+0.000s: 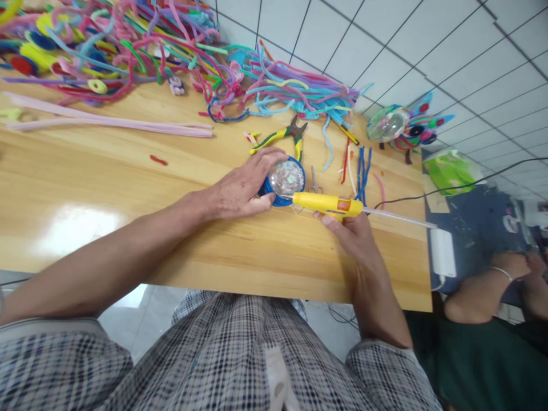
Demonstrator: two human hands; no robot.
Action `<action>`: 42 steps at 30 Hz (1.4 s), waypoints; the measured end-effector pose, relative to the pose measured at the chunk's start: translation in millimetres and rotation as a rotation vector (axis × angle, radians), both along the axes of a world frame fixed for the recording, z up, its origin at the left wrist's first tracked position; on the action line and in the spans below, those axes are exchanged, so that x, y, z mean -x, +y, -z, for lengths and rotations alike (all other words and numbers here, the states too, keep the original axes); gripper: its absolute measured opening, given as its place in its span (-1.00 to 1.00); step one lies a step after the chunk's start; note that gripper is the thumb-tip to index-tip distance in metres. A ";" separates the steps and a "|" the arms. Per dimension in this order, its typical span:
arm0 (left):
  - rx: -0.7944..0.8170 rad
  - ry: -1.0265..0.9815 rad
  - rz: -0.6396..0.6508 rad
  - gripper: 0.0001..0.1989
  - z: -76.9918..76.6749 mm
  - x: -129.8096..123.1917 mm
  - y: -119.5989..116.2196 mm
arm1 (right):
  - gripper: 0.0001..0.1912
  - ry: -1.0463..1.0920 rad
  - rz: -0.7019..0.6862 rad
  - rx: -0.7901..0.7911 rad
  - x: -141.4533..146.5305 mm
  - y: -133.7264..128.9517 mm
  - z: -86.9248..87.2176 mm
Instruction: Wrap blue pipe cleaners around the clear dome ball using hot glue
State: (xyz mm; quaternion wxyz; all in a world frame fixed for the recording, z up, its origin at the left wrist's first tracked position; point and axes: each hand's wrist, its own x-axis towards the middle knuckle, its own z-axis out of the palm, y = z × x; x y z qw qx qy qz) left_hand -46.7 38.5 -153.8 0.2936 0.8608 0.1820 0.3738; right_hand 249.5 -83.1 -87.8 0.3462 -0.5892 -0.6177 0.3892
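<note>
My left hand (pixel 246 185) is wrapped round the left side of a round, clear, shiny piece (pixel 286 178) with a blue rim, resting on the wooden table (pixel 240 251). In my right hand (pixel 349 228) is a yellow glue gun (pixel 325 204), its nozzle pointing left at the blue rim's lower right edge. A clear glue stick (pixel 402 217) sticks out of the gun's back. Just behind the round piece lie pliers (pixel 274 137) with green and yellow handles. Small scissors (pixel 315 185) lie to its right, partly hidden by the gun.
Piles of coloured fuzzy stems (pixel 299 85) line the back against the tiled wall. Pink stems (pixel 128 124) lie left, blue ones (pixel 363 171) right. A decorated clear ball figure (pixel 389 124) stands back right. A black cord crosses the right side, near another person's arm (pixel 479 288).
</note>
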 end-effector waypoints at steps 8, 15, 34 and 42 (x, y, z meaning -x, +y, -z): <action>-0.006 0.029 0.006 -0.20 -2.0 1.2 0.6 | -0.54 0.011 0.005 0.000 -1.5 -0.3 0.6; -0.022 0.033 0.003 -0.22 -0.7 1.0 -0.1 | -0.55 0.030 -0.005 -0.002 1.4 0.9 0.4; -0.026 0.019 0.002 -0.21 -0.6 0.2 -0.1 | -0.59 -0.011 0.003 -0.004 2.8 -3.1 10.1; -0.045 0.022 0.030 -0.27 -3.1 1.3 0.4 | -0.62 0.003 0.007 0.001 0.8 -5.1 10.8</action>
